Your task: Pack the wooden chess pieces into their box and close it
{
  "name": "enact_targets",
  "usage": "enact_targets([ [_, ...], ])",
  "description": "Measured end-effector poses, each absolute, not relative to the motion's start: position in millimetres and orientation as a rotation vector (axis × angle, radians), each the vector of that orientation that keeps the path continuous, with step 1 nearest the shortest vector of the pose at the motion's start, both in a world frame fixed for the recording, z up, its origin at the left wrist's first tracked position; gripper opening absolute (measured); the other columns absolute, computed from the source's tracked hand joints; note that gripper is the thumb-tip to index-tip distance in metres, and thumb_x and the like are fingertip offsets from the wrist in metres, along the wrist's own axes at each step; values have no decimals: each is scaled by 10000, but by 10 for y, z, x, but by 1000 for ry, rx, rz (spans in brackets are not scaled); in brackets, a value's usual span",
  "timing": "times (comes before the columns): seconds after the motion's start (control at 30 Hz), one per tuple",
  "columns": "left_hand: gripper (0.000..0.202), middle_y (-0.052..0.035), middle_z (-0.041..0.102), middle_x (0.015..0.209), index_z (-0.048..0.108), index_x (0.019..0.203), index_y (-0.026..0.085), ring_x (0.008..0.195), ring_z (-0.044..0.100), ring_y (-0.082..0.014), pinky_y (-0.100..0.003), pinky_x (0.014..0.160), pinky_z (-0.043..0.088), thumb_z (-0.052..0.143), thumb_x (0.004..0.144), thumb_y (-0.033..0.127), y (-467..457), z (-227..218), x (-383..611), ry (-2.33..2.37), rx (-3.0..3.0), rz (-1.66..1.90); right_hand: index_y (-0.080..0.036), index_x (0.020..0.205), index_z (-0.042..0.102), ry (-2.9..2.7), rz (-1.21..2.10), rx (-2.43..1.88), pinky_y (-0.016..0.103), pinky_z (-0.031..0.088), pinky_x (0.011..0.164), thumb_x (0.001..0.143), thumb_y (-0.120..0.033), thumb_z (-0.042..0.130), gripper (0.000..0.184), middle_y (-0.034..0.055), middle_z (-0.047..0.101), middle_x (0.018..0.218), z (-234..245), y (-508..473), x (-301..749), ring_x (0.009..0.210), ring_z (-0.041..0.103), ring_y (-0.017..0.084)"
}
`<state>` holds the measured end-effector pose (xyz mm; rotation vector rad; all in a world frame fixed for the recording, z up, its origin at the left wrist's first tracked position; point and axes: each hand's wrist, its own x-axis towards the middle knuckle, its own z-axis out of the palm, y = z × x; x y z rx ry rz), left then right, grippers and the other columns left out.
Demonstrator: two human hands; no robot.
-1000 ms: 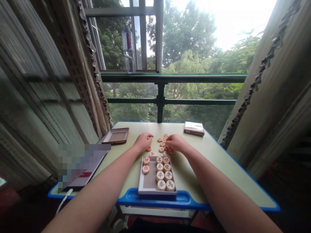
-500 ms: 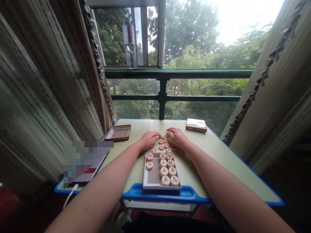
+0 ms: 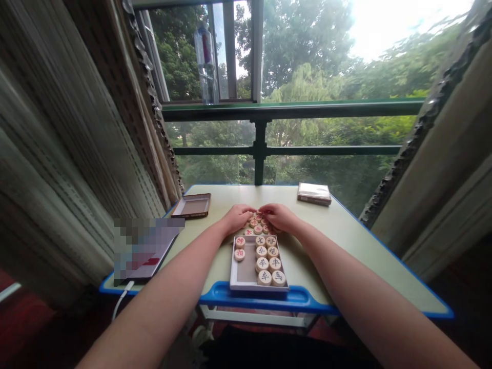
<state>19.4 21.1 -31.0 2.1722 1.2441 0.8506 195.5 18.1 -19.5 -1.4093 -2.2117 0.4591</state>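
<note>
Red-lettered xiangqi pieces (image 3: pixel 258 229), clustered at frame centre just above the shallow box (image 3: pixel 246 271), probably light, hard and smooth, best pinched by their rims; left hand (image 3: pixel 237 218) and right hand (image 3: pixel 282 218) loosely curved around them, any grip impossible to tell.

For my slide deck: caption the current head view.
Left hand and right hand flank loose red-marked pieces beyond a partly filled box.

2 red-lettered discs (image 3: pixel 240 242) read 帥 and 相, and 5 black-lettered discs (image 3: pixel 264 278) read 卒, 車 or 馬.
</note>
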Motion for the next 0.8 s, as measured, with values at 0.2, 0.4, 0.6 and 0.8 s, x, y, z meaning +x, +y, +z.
enact_targets([
  [0.2, 295, -70, 667, 932, 702, 898, 145, 857, 583, -167, -252, 825, 440, 482, 712, 209, 173, -296, 150, 1267, 2212, 825, -179, 975, 665, -2121, 440, -1570, 192, 447, 636, 737, -133, 482, 304, 40, 685, 892, -120, 146, 1989, 700, 600, 124],
  [0.4, 276, -72, 682, 825, 708, 829, 135, 770, 596, -177, -254, 722, 465, 517, 684, 270, 135, -273, 112, 1403, 2155, 808, -173, 922, 683, -2172, 407, -1628, 205, 434, 612, 756, -198, 493, 253, 53, 673, 885, -36, 54, 1997, 668, 592, 132],
  [0.6, 292, -69, 672, 878, 687, 856, 132, 811, 601, -174, -270, 766, 466, 473, 659, 153, 167, -291, 93, 1460, 2077, 903, -200, 932, 691, -2297, 274, -1423, 268, 396, 843, 750, -184, 508, 259, 60, 637, 1018, -57, 36, 1956, 890, 560, 175],
  [0.8, 412, -78, 673, 896, 662, 896, 103, 788, 601, -160, -264, 722, 496, 430, 570, 5, 212, -281, 30, 1380, 1868, 923, -235, 906, 699, -2452, 248, -1245, 342, 321, 926, 786, -208, 479, 252, 19, 652, 1031, -93, 22, 1921, 970, 503, 198],
])
